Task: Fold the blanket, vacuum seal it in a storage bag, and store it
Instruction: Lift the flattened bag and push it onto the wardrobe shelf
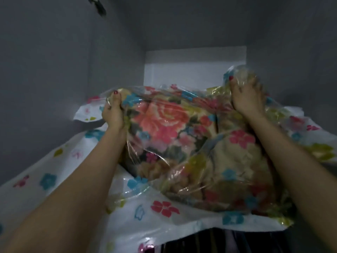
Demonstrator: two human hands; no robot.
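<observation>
- Two bare hands hold the clear plastic storage bag printed with small pink, blue and green flowers point(182, 161) up at a shelf inside a dim grey wardrobe point(54, 70); I read this as the storing step, the last of the task.
- My left hand point(113, 114) is clenched on the bag's far left edge, and my right hand point(246, 97) grasps a bunched corner of plastic at the far right.
- Inside the bag sits the beige blanket with large coral roses point(164, 121), crumpled and pressed tight against the film, which clings to it in shiny wrinkles.
- Loose, flat bag margins trail near and left over the white shelf edge point(182, 232), with dark hanging clothes point(218, 241) visible just below.
- Risk, as I judge it: the slack near margin could snag on the shelf edge, or the thin film could tear or lose its seal where the fingers pinch it, letting air back in.
- Pushed unevenly, the bundle could tip back off the shelf toward me.
</observation>
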